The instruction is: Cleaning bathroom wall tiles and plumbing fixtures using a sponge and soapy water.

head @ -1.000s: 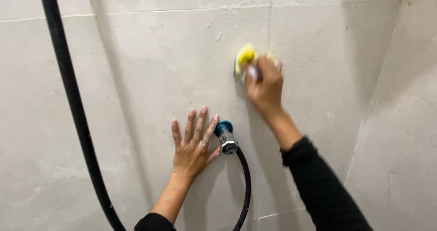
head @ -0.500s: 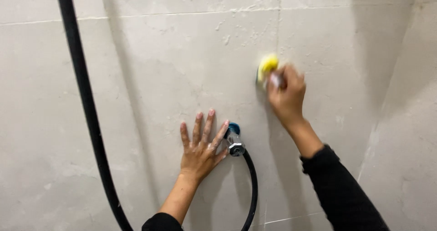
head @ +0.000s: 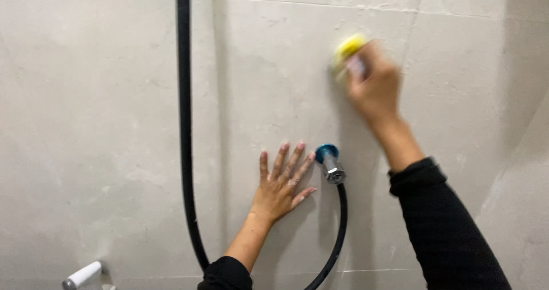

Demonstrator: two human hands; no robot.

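1. Currently, right hand (head: 374,84), blurred, grips a yellow sponge (head: 347,45) against the grey tiled wall (head: 103,107); faint suds show near the upper grout line, lower tiles look unscrubbed.
2. Left hand (head: 280,184): fingers spread, flat on tile beside the blue-capped chrome valve (head: 330,161).
3. Black hose (head: 184,124): smooth, looping.

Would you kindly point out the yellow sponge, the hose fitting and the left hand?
yellow sponge (head: 347,45): head view, exposed yellow top edge.
hose fitting (head: 331,169): head view, chrome nut.
left hand (head: 279,192): head view, back of hand.
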